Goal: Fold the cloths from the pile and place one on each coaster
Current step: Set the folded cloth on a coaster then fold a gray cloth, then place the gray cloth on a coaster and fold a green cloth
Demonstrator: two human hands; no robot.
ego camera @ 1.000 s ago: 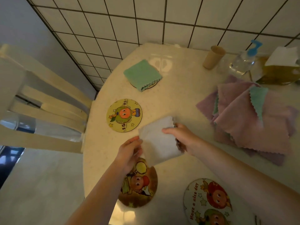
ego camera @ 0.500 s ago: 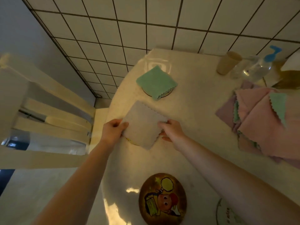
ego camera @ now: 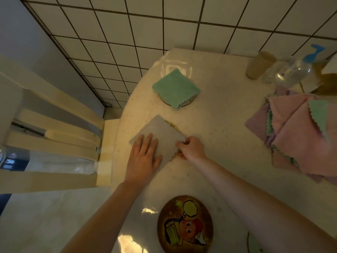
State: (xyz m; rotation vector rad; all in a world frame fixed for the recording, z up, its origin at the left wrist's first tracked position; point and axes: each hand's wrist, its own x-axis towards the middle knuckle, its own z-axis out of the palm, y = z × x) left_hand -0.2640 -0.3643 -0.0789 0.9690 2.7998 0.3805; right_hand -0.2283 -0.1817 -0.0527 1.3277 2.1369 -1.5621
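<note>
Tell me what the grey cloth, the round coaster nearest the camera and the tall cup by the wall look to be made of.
Grey cloth: soft, matte fabric, likely microfibre, with zigzag-cut edges that drape flat.
Round coaster: stiff, thin disc with a printed cartoon; it looks smooth; cork, board or plastic cannot be told.
Tall cup: beige, matte, tapered; probably paper or plastic, too blurred to be sure.

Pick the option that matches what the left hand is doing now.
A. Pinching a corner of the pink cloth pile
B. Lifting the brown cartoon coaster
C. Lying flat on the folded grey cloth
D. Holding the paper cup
C: the left hand lies with straight fingers on the folded grey cloth, while the right hand pinches its edge.
</note>
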